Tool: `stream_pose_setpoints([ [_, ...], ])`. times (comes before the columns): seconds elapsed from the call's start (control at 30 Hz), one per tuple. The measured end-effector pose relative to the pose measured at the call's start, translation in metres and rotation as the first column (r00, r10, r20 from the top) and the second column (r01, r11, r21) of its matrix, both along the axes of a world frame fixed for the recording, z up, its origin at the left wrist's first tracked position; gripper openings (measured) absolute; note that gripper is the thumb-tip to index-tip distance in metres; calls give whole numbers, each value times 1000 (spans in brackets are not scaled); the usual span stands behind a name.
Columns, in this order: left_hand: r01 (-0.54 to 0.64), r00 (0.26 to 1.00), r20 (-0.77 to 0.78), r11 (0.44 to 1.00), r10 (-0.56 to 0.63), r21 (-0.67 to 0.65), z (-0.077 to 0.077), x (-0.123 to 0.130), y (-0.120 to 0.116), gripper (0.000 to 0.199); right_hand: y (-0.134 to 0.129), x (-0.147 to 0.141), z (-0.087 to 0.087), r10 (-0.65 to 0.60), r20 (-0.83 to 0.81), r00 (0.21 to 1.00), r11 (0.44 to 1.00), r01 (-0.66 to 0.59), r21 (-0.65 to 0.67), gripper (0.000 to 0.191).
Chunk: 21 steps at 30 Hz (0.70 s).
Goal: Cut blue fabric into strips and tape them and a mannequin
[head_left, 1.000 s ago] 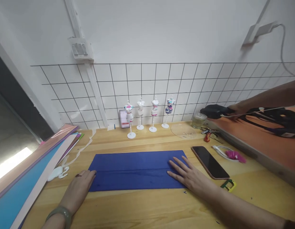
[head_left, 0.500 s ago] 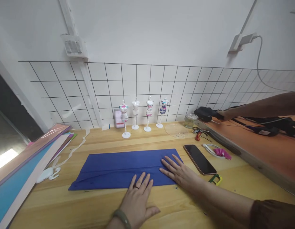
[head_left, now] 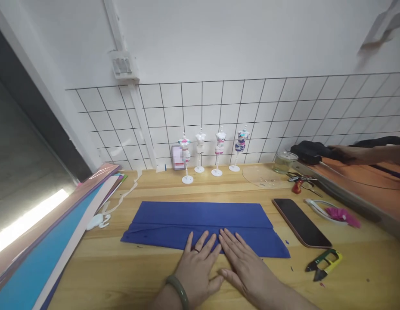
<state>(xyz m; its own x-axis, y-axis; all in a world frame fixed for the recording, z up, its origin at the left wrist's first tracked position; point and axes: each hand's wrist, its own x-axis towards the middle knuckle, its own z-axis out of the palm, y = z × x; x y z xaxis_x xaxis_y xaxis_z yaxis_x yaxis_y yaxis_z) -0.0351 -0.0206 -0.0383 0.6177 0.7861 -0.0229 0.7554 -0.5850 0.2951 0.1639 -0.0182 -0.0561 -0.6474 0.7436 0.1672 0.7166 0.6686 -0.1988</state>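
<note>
A folded blue cloth (head_left: 200,212) lies flat on the wooden table (head_left: 128,275), with a crease running along its length. My left hand (head_left: 200,262) rests at its near edge, fingers stretched out over the fabric, a ring on one finger and a green bangle at the wrist. Close beside it, my right hand (head_left: 243,260) lies flat with its fingers on the cloth, thumb near the left thumb. Neither hand grips anything. To the right are yellow-and-black thread snips (head_left: 325,263) and a dark-screened phone (head_left: 301,222).
Several small dress forms (head_left: 220,146) stand at the back by the wire grid (head_left: 267,103). A glass jar (head_left: 284,162), keys (head_left: 296,186) and a cable with a pink scrunchie (head_left: 342,215) sit right. Coloured sheets (head_left: 73,224) lean left. Another person's hand (head_left: 348,153) touches a black object.
My right hand has slid left and toward me, next to my left hand. The cloth's near right part now spreads wider. The view has turned left; the other person's arm sits farther right.
</note>
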Motion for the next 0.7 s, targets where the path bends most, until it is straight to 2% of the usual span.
stream_pose_setpoints([
  [0.1,-92,993,-77,995,94,24,0,-30,4,63,2,5,-4,-8,9,1000,1000,8,-9,62],
  [0.2,-211,968,-131,976,216,53,0,-70,5,62,3,6,-7,1,15,1000,1000,-1,-9,61],
  [0.3,-334,921,-173,937,348,104,-1,-111,3,60,3,5,-8,2,33,999,1000,-2,1,61],
  [0.4,-422,872,-199,893,447,155,-3,-140,0,61,3,5,-9,-5,53,999,1000,4,10,60],
  [0.5,-465,840,-214,864,499,191,-5,-154,-1,63,3,5,-7,-1,59,998,1000,0,3,60],
  [0.7,-470,825,-219,848,520,244,-8,-156,-1,58,2,4,1,-16,65,998,998,20,-67,59],
])
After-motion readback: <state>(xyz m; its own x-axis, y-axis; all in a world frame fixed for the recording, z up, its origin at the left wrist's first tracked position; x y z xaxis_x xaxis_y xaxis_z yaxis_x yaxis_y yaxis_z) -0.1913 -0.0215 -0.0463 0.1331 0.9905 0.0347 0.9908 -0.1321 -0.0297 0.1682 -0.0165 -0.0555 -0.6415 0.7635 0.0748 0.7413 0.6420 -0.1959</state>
